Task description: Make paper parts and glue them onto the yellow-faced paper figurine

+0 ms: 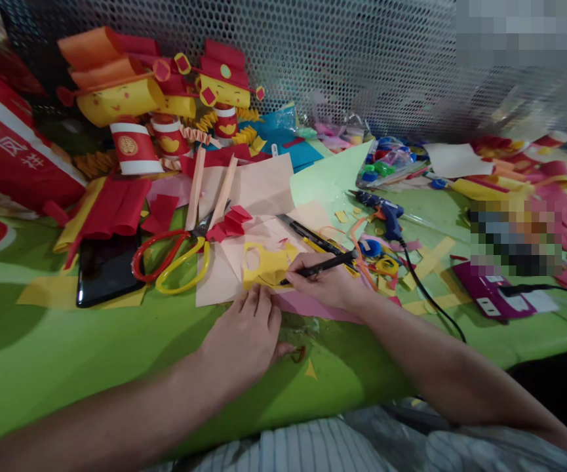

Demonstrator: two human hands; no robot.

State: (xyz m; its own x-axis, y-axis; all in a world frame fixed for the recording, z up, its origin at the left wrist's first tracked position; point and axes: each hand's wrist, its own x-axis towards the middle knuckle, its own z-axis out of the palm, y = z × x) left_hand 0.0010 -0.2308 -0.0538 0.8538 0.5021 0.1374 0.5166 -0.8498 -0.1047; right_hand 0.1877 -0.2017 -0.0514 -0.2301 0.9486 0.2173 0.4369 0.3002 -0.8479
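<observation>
My right hand (335,282) is closed around a black pen (330,263), its tip down on a small piece of yellow paper (271,263). Rounded holes are cut in that paper, and a dark curved line shows near its lower edge. With fingers stretched out flat, my left hand (248,331) presses the paper's near edge. Beneath lie pale peach sheets (214,288) and a pink sheet (320,308). Red-and-yellow-handled scissors (182,262) rest to the left. Just beyond my right hand is a black utility knife (307,235).
Paper figures with yellow heads (120,101) stand at the back left. A black phone (109,269) lies left of the scissors. On the right are a blue glue gun (386,213) with its cord and a purple power strip (492,292). Paper scraps surround them, before a perforated metal panel (362,59).
</observation>
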